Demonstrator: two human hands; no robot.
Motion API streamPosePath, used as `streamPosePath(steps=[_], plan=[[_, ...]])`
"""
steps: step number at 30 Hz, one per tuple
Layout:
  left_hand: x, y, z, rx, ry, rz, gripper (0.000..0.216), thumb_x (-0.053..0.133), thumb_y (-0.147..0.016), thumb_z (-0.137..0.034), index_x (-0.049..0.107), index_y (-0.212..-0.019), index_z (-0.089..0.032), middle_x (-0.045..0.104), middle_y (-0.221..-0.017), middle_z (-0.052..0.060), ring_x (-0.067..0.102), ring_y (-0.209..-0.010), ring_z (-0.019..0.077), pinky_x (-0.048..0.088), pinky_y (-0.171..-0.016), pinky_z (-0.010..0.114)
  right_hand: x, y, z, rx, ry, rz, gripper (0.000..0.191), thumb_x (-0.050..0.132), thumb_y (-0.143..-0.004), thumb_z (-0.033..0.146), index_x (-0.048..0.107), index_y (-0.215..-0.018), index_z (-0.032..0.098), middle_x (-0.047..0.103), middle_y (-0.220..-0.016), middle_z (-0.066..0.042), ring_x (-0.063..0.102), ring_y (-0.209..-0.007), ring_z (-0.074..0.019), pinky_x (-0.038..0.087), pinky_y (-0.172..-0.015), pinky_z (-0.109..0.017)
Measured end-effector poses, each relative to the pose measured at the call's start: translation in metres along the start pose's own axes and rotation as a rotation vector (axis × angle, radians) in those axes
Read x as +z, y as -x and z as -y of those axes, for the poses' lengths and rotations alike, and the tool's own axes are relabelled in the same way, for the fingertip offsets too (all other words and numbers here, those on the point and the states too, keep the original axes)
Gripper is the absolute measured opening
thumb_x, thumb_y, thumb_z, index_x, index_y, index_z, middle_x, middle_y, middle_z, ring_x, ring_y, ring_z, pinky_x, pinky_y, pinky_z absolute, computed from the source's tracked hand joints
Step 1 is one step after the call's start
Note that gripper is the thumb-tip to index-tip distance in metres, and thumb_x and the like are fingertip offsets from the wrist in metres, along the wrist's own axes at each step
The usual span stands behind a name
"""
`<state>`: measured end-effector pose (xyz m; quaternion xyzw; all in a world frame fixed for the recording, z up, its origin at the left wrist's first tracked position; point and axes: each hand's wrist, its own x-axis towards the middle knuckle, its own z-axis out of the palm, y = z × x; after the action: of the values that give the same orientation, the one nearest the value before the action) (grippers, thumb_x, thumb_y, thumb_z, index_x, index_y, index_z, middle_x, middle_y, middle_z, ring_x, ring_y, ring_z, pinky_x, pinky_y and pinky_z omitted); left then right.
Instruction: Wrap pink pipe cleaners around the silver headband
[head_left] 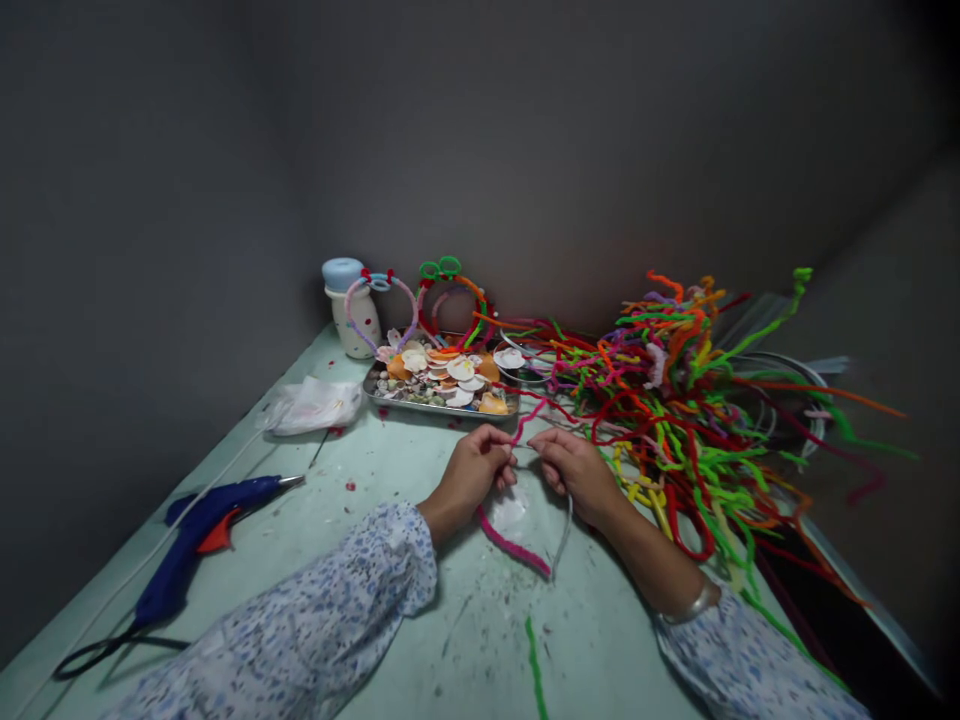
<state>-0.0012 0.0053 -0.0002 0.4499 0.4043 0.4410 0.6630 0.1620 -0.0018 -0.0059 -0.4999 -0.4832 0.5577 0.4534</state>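
Note:
A thin headband frame is held between both hands over the table, its curve pointing towards me. Fuzzy pink pipe cleaner (514, 545) covers its left side, while the right side is bare grey-white band (564, 540). With fingers pinched, my left hand (476, 465) grips the wrapped side, and a loose pink end rises beyond the fingertips. My right hand (574, 470) is closed in a pinch on the bare side. The two hands' fingertips are close together but apart. Under the headband lies something clear and shiny, perhaps plastic. A green pipe cleaner (535, 665) rests nearer to me.
A blue glue gun (206, 540) lies at left with its cord. Behind are a plastic bag (319, 405), a metal tray (442, 413) of small decorations, a spotted jar (352, 315) and finished headbands (381, 285). A tangled pipe-cleaner heap (675, 400) spreads across the right.

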Motion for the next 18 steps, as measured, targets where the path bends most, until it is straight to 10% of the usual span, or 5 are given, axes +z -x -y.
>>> streamPosePath(steps=[18], plan=[[-0.0005,0.0001,0.0037,0.04,0.02,0.005,0.01,0.054,-0.073,-0.013,0.052,-0.083,-0.015,0.059,-0.065,-0.001,0.054,-0.044,0.006,0.037,-0.041,0.015,0.0024,0.002,0.0061,-0.013,0.002,0.012,0.018,0.061,-0.075,0.034,0.058,-0.079,0.017,0.047,-0.043,0.008,0.035,-0.035,-0.0054,0.024,-0.034,-0.016]])
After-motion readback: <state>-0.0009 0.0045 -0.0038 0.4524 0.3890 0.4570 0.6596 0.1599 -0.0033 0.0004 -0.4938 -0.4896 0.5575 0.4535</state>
